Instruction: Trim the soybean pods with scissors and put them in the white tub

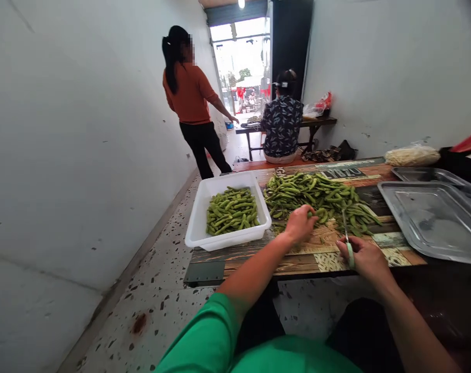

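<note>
Green pods: slim, curved, bright to dull green, heaped loosely across the middle of the table, with a few strays spread at the near and right edges of the heap.
Left hand: at the near edge of the heap, fingers bent and pinched together on a single pod.
Right hand: fingers clamped on the pale green handle of the scissors; the blades point away from the body, over the heap's near right part. Whether the blades are parted is too small to tell.
White tub: on the table's left end, left of the heap; more pods lie inside, leaving bare floor along its left.
Metal tray: shallow and shiny, right of the heap; a second tray sits just behind it.
Plastic bag: pale contents, at the far right corner.
Dark box: beside that bag, partly cut off by the frame.
People: one in an orange top stands beyond the tub; another in a patterned shirt sits at a farther table.
In the way: the left forearm covers part of the near table edge.
</note>
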`<state>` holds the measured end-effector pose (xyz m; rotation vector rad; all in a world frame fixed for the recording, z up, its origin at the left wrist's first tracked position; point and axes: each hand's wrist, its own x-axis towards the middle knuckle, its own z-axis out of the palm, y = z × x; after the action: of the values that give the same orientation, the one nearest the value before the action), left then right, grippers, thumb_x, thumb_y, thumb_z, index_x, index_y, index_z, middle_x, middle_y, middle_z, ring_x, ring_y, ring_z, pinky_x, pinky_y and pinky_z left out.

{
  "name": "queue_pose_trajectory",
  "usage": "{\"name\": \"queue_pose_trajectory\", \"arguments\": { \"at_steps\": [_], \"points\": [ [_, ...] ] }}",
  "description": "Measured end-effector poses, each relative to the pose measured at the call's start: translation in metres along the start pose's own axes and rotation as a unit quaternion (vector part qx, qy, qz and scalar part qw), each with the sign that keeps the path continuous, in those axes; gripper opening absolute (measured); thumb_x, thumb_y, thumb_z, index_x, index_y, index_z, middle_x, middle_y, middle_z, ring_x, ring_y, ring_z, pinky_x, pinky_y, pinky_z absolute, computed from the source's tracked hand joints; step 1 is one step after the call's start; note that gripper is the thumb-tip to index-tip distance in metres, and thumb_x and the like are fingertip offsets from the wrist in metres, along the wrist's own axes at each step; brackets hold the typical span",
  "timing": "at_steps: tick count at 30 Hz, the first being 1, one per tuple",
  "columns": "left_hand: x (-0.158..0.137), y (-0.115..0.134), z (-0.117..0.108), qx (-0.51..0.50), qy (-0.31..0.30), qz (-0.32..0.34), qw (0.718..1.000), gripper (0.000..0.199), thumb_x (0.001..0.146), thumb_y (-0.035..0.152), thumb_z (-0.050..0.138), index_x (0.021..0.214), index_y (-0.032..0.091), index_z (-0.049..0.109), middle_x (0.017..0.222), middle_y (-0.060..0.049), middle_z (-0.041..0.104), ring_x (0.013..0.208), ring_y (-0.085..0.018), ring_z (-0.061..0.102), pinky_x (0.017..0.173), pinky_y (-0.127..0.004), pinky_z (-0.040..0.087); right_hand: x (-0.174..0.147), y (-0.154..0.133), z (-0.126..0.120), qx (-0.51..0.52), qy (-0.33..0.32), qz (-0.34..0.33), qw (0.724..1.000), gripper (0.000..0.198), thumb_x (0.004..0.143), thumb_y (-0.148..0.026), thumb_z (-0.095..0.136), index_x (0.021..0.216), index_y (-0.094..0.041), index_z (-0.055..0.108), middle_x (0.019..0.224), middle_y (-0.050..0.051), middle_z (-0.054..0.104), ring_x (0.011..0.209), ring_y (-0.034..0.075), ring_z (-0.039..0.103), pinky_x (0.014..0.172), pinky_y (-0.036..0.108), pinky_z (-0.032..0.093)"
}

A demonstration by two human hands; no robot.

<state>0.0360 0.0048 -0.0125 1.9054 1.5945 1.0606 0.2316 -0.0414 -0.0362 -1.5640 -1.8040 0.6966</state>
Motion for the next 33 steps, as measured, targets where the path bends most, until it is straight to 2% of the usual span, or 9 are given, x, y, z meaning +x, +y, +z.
{"name": "queue_pose_trajectory", "arguments": {
  "at_steps": [4, 9, 13, 17, 23, 27, 30, 33],
  "points": [
    [0.002, -0.005, 0.004, -0.107, -0.042, -0.047, 0.992, 0.018, 0.076, 0.024, 0.062, 0.09, 0.015, 0.067, 0.074, 0.0, 0.064, 0.066, -0.01, 0.052, 0.066, -0.023, 0.042, -0.001, -0.003, -0.004, -0.04, 0.004, 0.022, 0.999, 0.036, 0.076, -0.053, 0.055, 0.081, -0.019, 0.067, 0.065, 0.005, 0.069, 0.059, 0.021, 0.064, 0.051, 0.027, 0.044],
    [0.002, -0.01, 0.008, -0.212, -0.081, -0.075, 0.971, 0.034, 0.075, 0.035, 0.063, 0.099, 0.012, 0.068, 0.068, 0.0, 0.064, 0.052, -0.006, 0.041, 0.053, -0.02, 0.034, 0.0, -0.012, -0.01, -0.06, -0.019, 0.039, 0.997, 0.038, 0.073, -0.057, 0.061, 0.077, -0.02, 0.069, 0.059, 0.004, 0.066, 0.055, 0.019, 0.06, 0.048, 0.025, 0.038],
    [0.0, -0.009, 0.009, -0.225, -0.079, -0.082, 0.968, 0.032, 0.073, 0.035, 0.064, 0.093, 0.011, 0.069, 0.065, 0.0, 0.063, 0.051, -0.006, 0.041, 0.052, -0.019, 0.033, 0.002, -0.014, -0.011, 0.012, -0.039, 0.032, 0.999, 0.037, 0.067, -0.057, 0.068, 0.071, -0.021, 0.069, 0.053, 0.002, 0.063, 0.05, 0.017, 0.057, 0.045, 0.024, 0.036],
    [0.001, -0.009, 0.01, -0.216, -0.08, -0.073, 0.97, 0.029, 0.073, 0.034, 0.064, 0.091, 0.011, 0.069, 0.067, -0.001, 0.064, 0.055, -0.007, 0.046, 0.054, -0.019, 0.035, 0.008, -0.011, -0.007, 0.091, -0.069, 0.053, 0.992, 0.036, 0.064, -0.055, 0.072, 0.067, -0.02, 0.067, 0.05, 0.001, 0.061, 0.047, 0.016, 0.055, 0.042, 0.023, 0.037],
    [-0.002, -0.009, 0.01, -0.207, -0.108, -0.069, 0.97, 0.03, 0.073, 0.037, 0.063, 0.088, 0.013, 0.069, 0.067, 0.0, 0.063, 0.052, -0.006, 0.044, 0.052, -0.02, 0.034, 0.01, -0.014, -0.003, 0.133, -0.123, 0.082, 0.98, 0.035, 0.068, -0.052, 0.07, 0.07, -0.017, 0.065, 0.05, -0.001, 0.06, 0.041, 0.014, 0.056, 0.042, 0.023, 0.043],
    [-0.002, -0.012, 0.011, -0.222, -0.11, -0.075, 0.966, 0.031, 0.071, 0.039, 0.065, 0.087, 0.013, 0.068, 0.065, 0.001, 0.062, 0.05, -0.006, 0.043, 0.051, -0.02, 0.034, 0.008, -0.021, -0.004, 0.149, -0.122, 0.082, 0.978, 0.036, 0.069, -0.052, 0.07, 0.065, -0.017, 0.062, 0.045, -0.002, 0.056, 0.038, 0.013, 0.053, 0.039, 0.023, 0.042],
    [-0.002, -0.011, 0.011, -0.251, -0.127, -0.104, 0.954, 0.032, 0.069, 0.039, 0.068, 0.087, 0.013, 0.065, 0.064, 0.001, 0.06, 0.046, -0.004, 0.04, 0.046, -0.019, 0.03, 0.006, -0.025, -0.005, 0.143, -0.101, 0.077, 0.982, 0.038, 0.069, -0.052, 0.069, 0.058, -0.018, 0.057, 0.042, -0.003, 0.052, 0.035, 0.012, 0.05, 0.037, 0.021, 0.038],
    [-0.002, -0.006, 0.009, -0.334, -0.142, -0.144, 0.92, 0.033, 0.067, 0.039, 0.071, 0.082, 0.013, 0.058, 0.056, 0.004, 0.054, 0.041, -0.003, 0.036, 0.041, -0.018, 0.025, 0.005, -0.027, -0.004, 0.152, -0.092, 0.083, 0.981, 0.04, 0.069, -0.051, 0.07, 0.055, -0.018, 0.052, 0.04, -0.004, 0.05, 0.034, 0.01, 0.048, 0.036, 0.021, 0.038]
  ]
}}
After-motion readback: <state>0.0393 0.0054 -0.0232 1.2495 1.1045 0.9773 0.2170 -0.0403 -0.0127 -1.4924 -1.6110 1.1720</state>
